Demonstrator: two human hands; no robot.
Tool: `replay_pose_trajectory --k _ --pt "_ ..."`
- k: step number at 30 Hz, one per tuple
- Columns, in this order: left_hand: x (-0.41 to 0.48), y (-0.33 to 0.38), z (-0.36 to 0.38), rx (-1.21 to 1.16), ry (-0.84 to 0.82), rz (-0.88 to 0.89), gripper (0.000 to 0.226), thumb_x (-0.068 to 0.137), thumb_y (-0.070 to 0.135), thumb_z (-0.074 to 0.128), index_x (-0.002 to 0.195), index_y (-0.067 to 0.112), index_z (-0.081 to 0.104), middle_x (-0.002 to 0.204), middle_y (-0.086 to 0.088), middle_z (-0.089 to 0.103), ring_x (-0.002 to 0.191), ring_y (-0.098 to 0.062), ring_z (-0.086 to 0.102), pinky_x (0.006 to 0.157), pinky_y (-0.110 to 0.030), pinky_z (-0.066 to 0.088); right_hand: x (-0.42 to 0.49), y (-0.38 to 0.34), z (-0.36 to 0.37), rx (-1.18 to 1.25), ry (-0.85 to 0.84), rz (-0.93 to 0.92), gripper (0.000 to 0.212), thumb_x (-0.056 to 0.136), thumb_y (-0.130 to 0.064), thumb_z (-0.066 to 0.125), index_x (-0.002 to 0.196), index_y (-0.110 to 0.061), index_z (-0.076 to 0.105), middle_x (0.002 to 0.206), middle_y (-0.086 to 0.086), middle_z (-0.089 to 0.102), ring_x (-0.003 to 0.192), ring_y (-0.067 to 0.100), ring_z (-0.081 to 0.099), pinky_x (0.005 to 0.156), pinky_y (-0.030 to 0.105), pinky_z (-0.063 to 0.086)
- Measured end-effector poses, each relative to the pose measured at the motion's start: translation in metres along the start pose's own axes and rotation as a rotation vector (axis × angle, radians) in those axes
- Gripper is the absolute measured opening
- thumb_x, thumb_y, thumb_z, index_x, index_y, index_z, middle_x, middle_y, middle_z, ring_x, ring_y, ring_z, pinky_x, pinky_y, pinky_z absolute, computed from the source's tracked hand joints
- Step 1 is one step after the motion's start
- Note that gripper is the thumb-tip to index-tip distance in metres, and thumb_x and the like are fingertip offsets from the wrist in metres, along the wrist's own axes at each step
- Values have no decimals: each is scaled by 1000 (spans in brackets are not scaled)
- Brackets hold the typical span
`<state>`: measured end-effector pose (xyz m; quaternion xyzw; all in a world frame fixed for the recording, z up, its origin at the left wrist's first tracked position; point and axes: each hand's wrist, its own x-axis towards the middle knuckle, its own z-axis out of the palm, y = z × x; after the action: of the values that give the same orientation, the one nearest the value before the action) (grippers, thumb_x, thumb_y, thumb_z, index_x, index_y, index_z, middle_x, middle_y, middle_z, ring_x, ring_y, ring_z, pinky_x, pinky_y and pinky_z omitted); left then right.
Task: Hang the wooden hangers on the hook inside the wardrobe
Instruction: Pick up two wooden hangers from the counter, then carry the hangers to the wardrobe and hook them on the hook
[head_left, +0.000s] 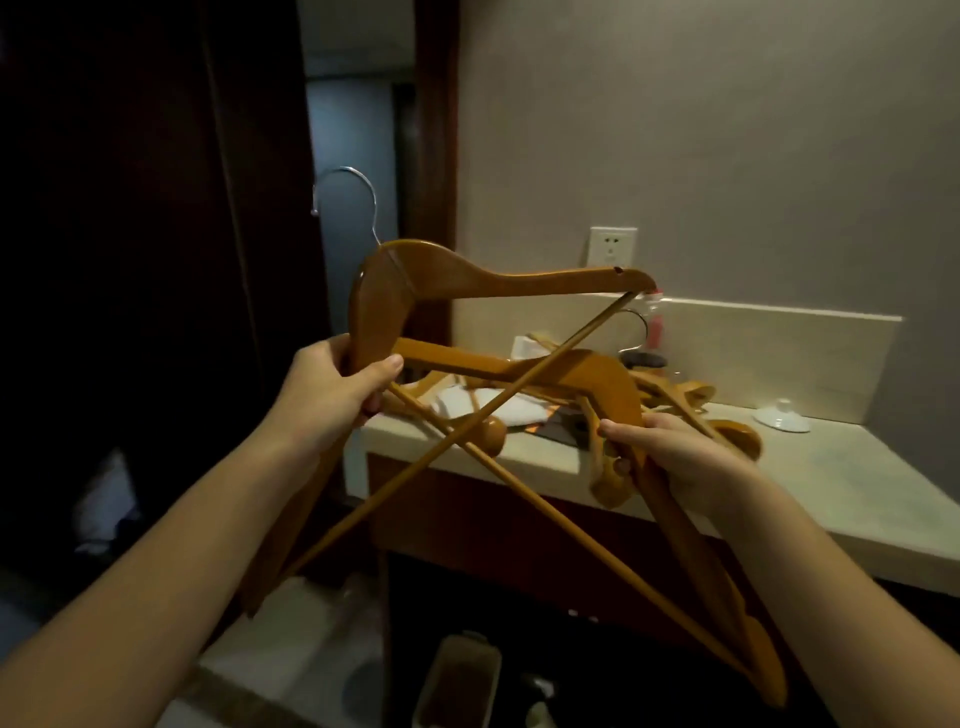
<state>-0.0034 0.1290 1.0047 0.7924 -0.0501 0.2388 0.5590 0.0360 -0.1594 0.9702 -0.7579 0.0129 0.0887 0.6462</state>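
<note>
A: Surface and room, quick.

B: Pale stone counter (831, 483) runs from centre out to 4 o'clock, over a dark wood base. Beige wall (727, 130) behind it, with a low pale backsplash (769, 343) along the join. White wall socket (613, 247) at 1 o'clock. Dark wood panel (130, 260) fills 9 to 11 o'clock. Dim doorway (353, 130) at 12.

A: On the counter?

B: White lid (783, 415) at 3 o'clock. Folded white cloth (498, 410) near centre. Loose pile of spare hangers (680, 392) between them.

A: Task hangers?

B: Two, glossy honey-brown wood, held in the air in front of the counter edge. Their thin bars cross in an X at centre. Upper hanger (493, 275): apex at 11 o'clock, silver hook (348, 192) pointing up, one arm reaching toward 1 o'clock. Lower hanger (587, 374): apex just right of centre, second hook (639, 332) curling up toward 1 o'clock, long arm dropping to 5 o'clock.

A: Hands?

B: Left hand (337, 387), at 9 o'clock from centre, wraps the upper hanger's left arm with the thumb over the front. Right hand (675, 457), at 4 o'clock, grips the lower hanger just below its apex. A rounded wooden end shows under that thumb; can't tell which hanger it belongs to.
</note>
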Motion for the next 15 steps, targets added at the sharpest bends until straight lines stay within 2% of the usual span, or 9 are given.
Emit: replay_pose_trajectory --k 3,5,9,13,15 --pt "-23 -24 -32 65 69 -47 9 90 25 57 82 23 56 65 0 53 59 -11 52 56 -22 42 12 14 49 14 -116 32 15 89 -20 60 97 -8 56 75 7 54 62 14 51 58 25 45" --pt "-37 -43 -48 103 101 -92 8 90 23 57 83 21 56 64 -1 52 55 -9 52 51 -18 43 24 30 77 -8 -191 47 16 89 -18 60 100 -8 56 75 6 54 62 14 51 56 24 45" --pt "-66 -81 -68 130 181 -209 11 90 21 57 80 18 56 58 -1 50 40 2 50 41 -9 40 47 66 119 -73 -385 104 10 89 -16 59 92 -7 58 76 7 55 64 14 52 58 22 46" --pt "-99 -123 -75 155 293 -386 19 90 20 57 72 17 55 48 4 51 37 0 48 42 -13 41 73 114 150 -124 -536 227 17 91 -20 57 98 -5 60 78 6 55 67 14 53 63 24 46" --pt "-119 -142 -73 221 342 -456 23 90 20 57 68 17 52 52 0 50 41 -3 49 46 -17 40 82 143 164 -144 -581 304 21 93 -23 53 99 -5 60 76 4 53 66 14 52 61 25 46"
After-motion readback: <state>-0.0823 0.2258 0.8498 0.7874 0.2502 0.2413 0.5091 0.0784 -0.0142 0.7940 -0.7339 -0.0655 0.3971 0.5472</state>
